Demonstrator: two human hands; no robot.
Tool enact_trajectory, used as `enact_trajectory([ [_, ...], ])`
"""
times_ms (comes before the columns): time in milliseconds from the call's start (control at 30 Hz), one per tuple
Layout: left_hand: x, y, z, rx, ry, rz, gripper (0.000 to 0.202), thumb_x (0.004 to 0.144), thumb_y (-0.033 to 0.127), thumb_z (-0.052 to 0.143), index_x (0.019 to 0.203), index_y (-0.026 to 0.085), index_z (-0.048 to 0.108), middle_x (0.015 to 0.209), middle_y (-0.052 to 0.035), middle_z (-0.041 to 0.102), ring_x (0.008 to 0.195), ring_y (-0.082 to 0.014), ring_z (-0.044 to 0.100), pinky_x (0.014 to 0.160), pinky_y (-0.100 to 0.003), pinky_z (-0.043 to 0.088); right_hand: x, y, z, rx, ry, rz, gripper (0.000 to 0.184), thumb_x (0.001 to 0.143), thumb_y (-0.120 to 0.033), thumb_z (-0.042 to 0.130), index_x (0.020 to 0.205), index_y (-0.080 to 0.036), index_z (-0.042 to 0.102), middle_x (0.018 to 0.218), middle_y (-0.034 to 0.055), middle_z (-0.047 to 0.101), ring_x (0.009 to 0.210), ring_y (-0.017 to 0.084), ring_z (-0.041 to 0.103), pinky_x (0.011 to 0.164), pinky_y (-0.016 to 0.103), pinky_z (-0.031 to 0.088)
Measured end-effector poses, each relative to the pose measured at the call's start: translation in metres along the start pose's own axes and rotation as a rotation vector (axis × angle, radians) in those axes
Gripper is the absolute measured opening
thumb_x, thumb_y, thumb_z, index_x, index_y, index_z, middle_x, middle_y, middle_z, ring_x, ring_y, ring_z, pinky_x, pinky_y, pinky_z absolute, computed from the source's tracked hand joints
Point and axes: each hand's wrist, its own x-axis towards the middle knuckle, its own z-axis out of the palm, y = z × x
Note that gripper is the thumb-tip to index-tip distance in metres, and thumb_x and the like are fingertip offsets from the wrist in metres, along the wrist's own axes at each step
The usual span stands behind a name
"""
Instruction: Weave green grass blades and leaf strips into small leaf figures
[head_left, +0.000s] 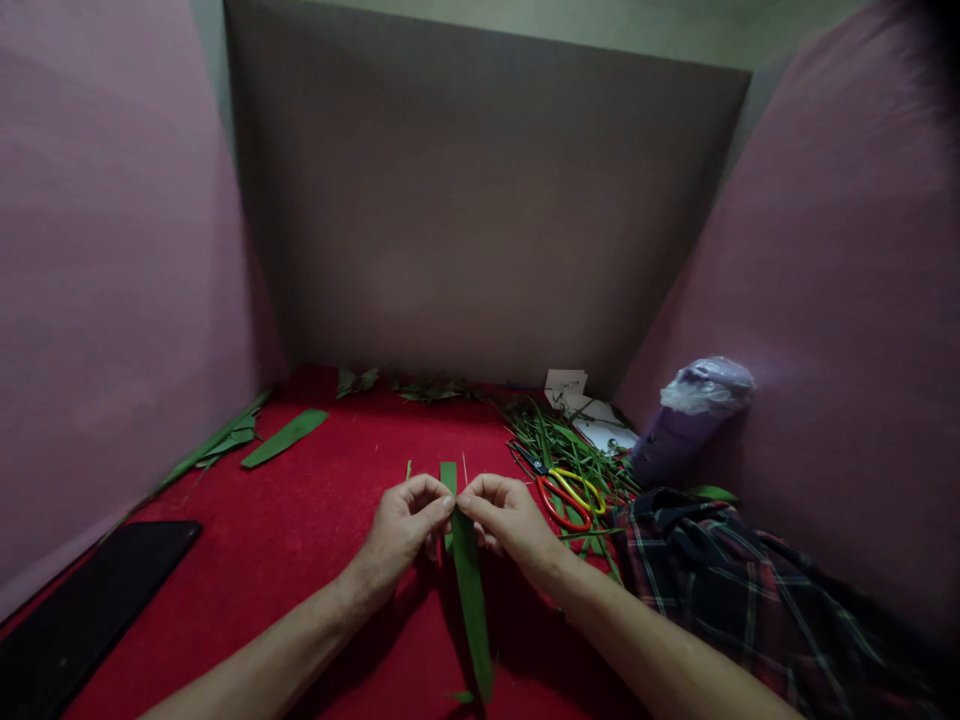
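Observation:
A long green leaf strip (469,600) hangs down toward me, its lower end near the red cloth. My left hand (412,518) pinches it from the left between thumb and forefinger. From the right, my right hand (508,515) pinches it too, the fingertips of both hands nearly meeting. A short squared-off piece of leaf (448,474) sticks up past the fingertips; whether it joins the strip is hidden by my fingers. Scissors (562,488) with red and yellow handles lie right of my right hand, on leaf scraps.
Tangled leaf trimmings (555,430), white paper (604,432) and a purple plastic-topped object (694,410) are at right, behind plaid cloth (720,580). At left lie a cut leaf (286,438) and a black flat slab (97,610). Red cloth (315,530) covers the surface.

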Motion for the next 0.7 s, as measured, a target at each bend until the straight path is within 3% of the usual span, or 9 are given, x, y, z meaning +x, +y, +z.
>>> enact_trajectory([
  [300,0.0003,-0.0017,0.0012,0.025,-0.012,0.024,0.02,0.071,0.034,0.059,0.069,0.015,0.053,0.054,0.0019,0.054,0.044,-0.0075,0.046,0.041,-0.018,0.037,0.0031,0.0066,-0.0034,-0.036,0.005,-0.002,0.023,0.068,-0.032,0.059,0.059,-0.015,0.048,0.045,-0.0056,0.043,0.038,0.004,0.036,0.035,0.015,0.023],
  [500,0.0012,-0.0046,0.0014,0.058,-0.025,0.103,0.018,0.073,0.032,0.058,0.07,0.015,0.054,0.06,0.0005,0.057,0.048,-0.0073,0.048,0.045,-0.018,0.037,0.0019,0.0081,-0.0019,0.066,0.01,0.008,0.017,0.068,-0.026,0.055,0.059,-0.014,0.048,0.043,-0.0067,0.042,0.035,0.003,0.032,0.034,0.015,0.021],
  [700,0.0015,-0.0053,-0.0015,0.063,-0.014,0.06,0.023,0.075,0.038,0.054,0.073,0.015,0.053,0.059,0.0018,0.054,0.047,-0.0078,0.047,0.044,-0.018,0.038,0.0014,0.0051,-0.0018,0.08,0.016,0.002,0.018,0.069,-0.028,0.056,0.059,-0.014,0.049,0.043,-0.0058,0.045,0.033,0.003,0.032,0.033,0.016,0.019],
])
